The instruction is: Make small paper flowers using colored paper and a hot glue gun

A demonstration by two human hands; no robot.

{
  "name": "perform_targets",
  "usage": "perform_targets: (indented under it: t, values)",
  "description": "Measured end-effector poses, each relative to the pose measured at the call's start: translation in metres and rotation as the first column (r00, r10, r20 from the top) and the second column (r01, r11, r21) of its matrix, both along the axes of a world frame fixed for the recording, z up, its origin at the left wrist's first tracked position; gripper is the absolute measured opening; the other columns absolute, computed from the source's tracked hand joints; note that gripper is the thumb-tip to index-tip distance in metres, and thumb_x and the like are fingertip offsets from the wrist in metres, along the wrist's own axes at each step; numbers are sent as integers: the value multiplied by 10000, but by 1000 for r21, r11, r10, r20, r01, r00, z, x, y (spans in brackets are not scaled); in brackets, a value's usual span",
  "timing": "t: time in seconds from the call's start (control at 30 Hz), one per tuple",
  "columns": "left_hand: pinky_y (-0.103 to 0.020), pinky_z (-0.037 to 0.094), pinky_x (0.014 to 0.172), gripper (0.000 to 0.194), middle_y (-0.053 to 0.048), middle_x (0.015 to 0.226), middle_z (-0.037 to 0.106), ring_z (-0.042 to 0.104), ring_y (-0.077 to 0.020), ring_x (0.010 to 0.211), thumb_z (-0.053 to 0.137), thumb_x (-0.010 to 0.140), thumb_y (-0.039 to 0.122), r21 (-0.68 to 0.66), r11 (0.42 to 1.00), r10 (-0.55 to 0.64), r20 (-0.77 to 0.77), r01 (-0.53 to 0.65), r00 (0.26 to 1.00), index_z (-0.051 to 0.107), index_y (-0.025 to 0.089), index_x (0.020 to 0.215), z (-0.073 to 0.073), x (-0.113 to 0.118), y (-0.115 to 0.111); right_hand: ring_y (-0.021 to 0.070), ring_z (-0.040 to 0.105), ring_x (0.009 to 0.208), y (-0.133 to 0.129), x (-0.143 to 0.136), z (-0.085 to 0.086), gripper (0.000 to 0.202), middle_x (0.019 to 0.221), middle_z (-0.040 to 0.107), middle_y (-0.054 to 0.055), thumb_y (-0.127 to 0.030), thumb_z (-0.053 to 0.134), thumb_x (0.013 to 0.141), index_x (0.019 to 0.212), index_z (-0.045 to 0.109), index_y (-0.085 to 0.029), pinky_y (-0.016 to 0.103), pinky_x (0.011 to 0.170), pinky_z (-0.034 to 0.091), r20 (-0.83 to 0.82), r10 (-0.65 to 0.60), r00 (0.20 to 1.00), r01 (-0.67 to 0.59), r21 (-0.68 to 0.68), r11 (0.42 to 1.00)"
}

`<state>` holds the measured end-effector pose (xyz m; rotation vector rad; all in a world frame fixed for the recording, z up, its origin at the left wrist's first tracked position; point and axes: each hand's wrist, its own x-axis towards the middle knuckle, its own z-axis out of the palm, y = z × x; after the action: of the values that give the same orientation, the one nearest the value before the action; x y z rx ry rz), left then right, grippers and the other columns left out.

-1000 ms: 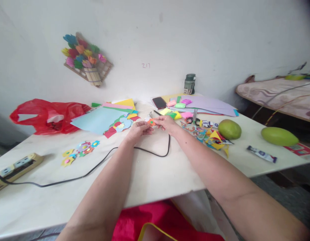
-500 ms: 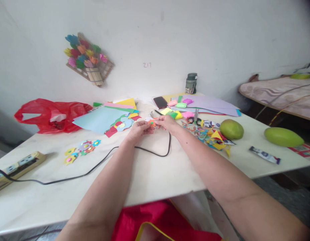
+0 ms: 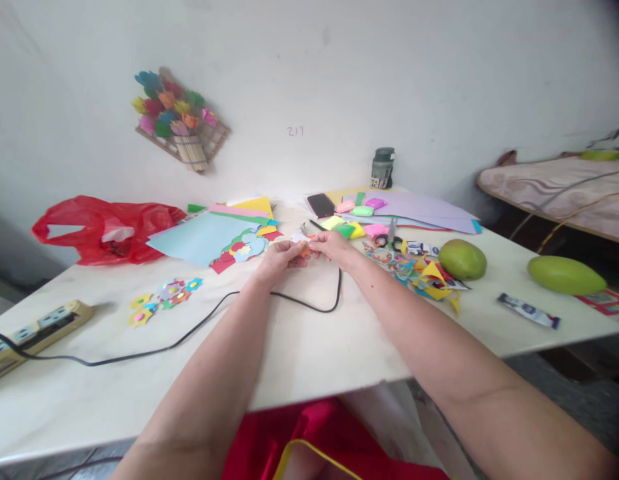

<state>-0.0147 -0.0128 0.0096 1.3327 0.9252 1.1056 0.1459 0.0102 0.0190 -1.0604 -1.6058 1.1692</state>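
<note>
Fingers [image 3: 293,251] of the left hand [image 3: 277,261] and right hand [image 3: 335,247] pinched a small, bright orange piece [image 3: 305,249], mostly hidden; its direction and long axis were unclear.

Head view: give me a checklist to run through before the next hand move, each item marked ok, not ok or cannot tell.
1. Orange paper piece between left hand and right hand: ok.
2. Orange paper piece fully visible: not ok, the hands cover part of it.
3. Scissors apart from both hands: ok, lying to their right.
4. Black cable clear of the arms: not ok, it passes under the left forearm.
5. Paper flowers apart from both hands: ok.
6. Rightmost tube capped: cannot tell.
</note>
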Motion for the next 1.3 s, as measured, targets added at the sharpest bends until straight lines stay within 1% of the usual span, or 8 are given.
perform_targets:
  t: [0.23, 0.33, 0.43, 0.6, 0.73, 0.93, 1.13, 1.3]
  values:
    - [-246, 495, 600, 339, -44, 714, 656, 595, -101, 533, 682, 669, 423, 2, 1000, 26, 21, -26, 999, 596, 108, 759, -2, 0, 2, 62, 442, 440, 4, -2, -7, 105, 502, 547, -12, -231, 615, 695, 648, 593, -139, 180, 365, 247, -52, 18, 998, -18, -3, 1000]
    - [-271, 509, 615, 354, -74, 707, 664, 617, -129, 554, 623, 722, 448, -28, 999, -14, 54, 15, 998, 604, 103, 804, -1, -1, 1, 69, 462, 459, 3, -1, -6, 90, 510, 546, -10, -215, 610, 698, 652, 587, -141, 175, 362, 249, -49, 17, 999, -17, -7, 1000]
    - [-274, 515, 616, 310, -82, 703, 668, 626, -140, 561, 643, 717, 402, -51, 998, -36, 72, 40, 997, 610, 102, 788, 1, -2, -2, 70, 466, 470, 0, 0, -2, 98, 528, 548, -5, -221, 621, 689, 647, 584, -140, 173, 354, 245, -52, 17, 999, -18, -19, 1000]
    - [-264, 515, 609, 272, -70, 696, 667, 619, -127, 544, 662, 705, 361, -48, 999, 6, 90, -2, 996, 617, 99, 763, 2, 0, -4, 88, 506, 519, -3, 2, 1, 135, 607, 591, 16, -256, 651, 654, 705, 595, -144, 170, 341, 251, -103, 80, 991, -91, -115, 989]
    - [-275, 515, 626, 287, -74, 711, 676, 624, -133, 562, 662, 703, 378, -46, 999, 10, 94, -5, 996, 621, 102, 769, 1, 2, -2, 98, 513, 545, -3, 2, 1, 151, 645, 607, 24, -199, 650, 613, 749, 604, -150, 168, 346, 269, -117, 116, 986, -133, -144, 981]
    - [-285, 518, 632, 304, -95, 712, 685, 637, -150, 576, 666, 699, 380, -56, 998, -8, 99, 13, 995, 624, 88, 775, 1, 2, -2, 102, 517, 546, -3, 1, 0, 143, 613, 590, 8, -183, 633, 590, 723, 588, -161, 169, 345, 252, -119, 120, 986, -137, -150, 979]
    - [-277, 522, 638, 288, -97, 700, 686, 647, -159, 599, 676, 696, 355, -56, 998, -22, 122, 29, 992, 627, 81, 769, 2, 2, -4, 94, 506, 543, -4, 1, 0, 184, 613, 570, 0, -200, 629, 578, 753, 608, -150, 171, 351, 251, -110, 119, 987, -135, -149, 980]
    - [-285, 521, 649, 260, -101, 704, 685, 643, -152, 596, 654, 725, 341, -66, 998, -1, 132, 9, 991, 626, 83, 744, 5, 6, -7, 84, 497, 520, -4, 0, -1, 165, 597, 572, -7, -207, 627, 581, 737, 596, -161, 175, 358, 233, -128, 87, 988, -108, -168, 980]
